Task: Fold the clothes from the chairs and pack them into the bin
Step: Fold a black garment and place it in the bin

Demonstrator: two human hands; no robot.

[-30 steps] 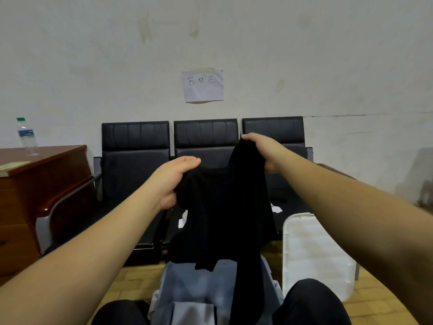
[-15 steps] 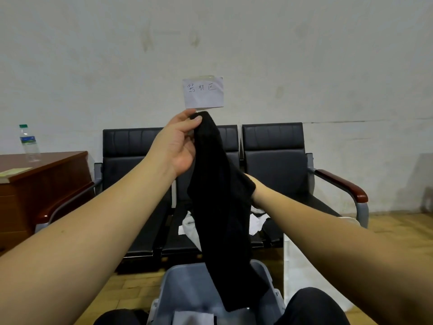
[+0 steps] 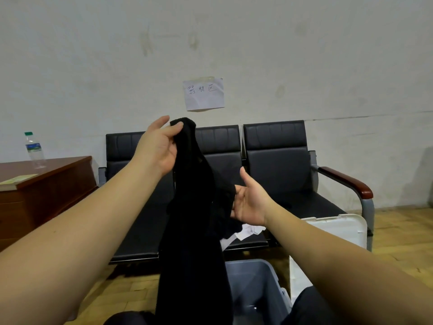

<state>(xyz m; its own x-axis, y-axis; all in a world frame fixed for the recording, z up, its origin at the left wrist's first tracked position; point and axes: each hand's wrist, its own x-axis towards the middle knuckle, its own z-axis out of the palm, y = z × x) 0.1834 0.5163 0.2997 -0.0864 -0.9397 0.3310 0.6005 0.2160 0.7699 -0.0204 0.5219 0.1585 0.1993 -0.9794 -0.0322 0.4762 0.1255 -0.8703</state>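
Note:
A black garment [image 3: 194, 231] hangs lengthwise in front of me, its lower end down over the grey bin [image 3: 255, 287] at my knees. My left hand [image 3: 159, 146] pinches its top edge between thumb and fingers, raised in front of the chairs' backrests. My right hand [image 3: 251, 202] is lower, palm up with the fingers spread, its fingertips against the cloth's right side at mid height. A row of three black chairs [image 3: 276, 165] stands against the wall. White clothes [image 3: 246, 232] lie on the middle seat, partly hidden behind the black garment.
The bin's white lid [image 3: 337, 233] leans upright against the right chair. A brown wooden desk [image 3: 44, 191] at the left carries a water bottle [image 3: 34, 150] and a notepad [image 3: 17, 179]. A paper sign [image 3: 203, 93] is taped to the wall. The floor is wooden parquet.
My right hand let go of the garment's top corner and dropped to its right side, now open. My left hand rose with the top edge, so the garment hangs long and narrow.

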